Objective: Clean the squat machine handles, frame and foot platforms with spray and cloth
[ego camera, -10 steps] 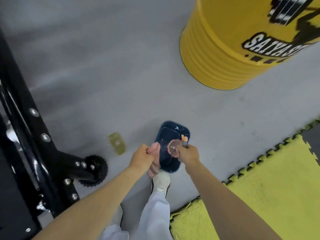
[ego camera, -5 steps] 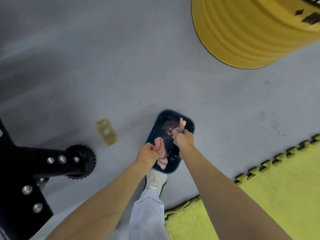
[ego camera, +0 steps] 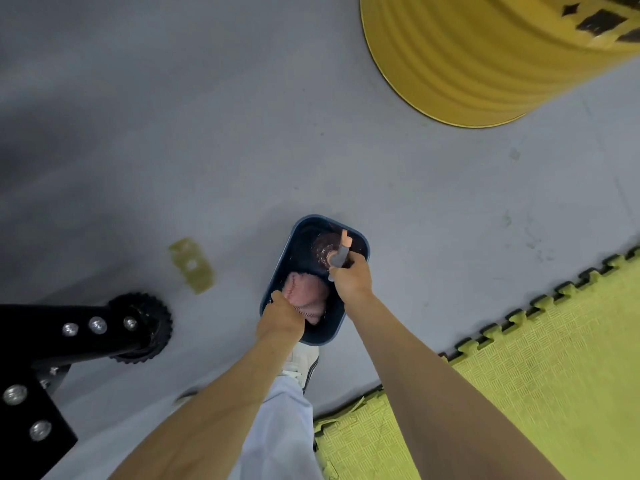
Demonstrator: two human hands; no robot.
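Observation:
A dark blue tub (ego camera: 283, 265) stands on the grey floor just ahead of my shoe. My left hand (ego camera: 280, 315) holds a pink cloth (ego camera: 306, 294) that lies bunched inside the tub's near half. My right hand (ego camera: 351, 278) grips the neck of a clear spray bottle (ego camera: 323, 249) with a grey and orange trigger head, and the bottle stands in the tub's far half. The black squat machine frame (ego camera: 69, 337) with silver bolts and a ribbed round foot reaches in from the lower left.
A big yellow drum (ego camera: 485, 57) stands on the floor at the upper right. Yellow-green interlocking foam mats (ego camera: 519, 375) cover the lower right. A patch of yellowish tape (ego camera: 190, 265) sticks to the floor left of the tub. My white shoe (ego camera: 304, 363) is just behind the tub.
Both hands have gone down into the tub, bringing the cloth and the spray bottle from above it to inside it. The view has tilted further down.

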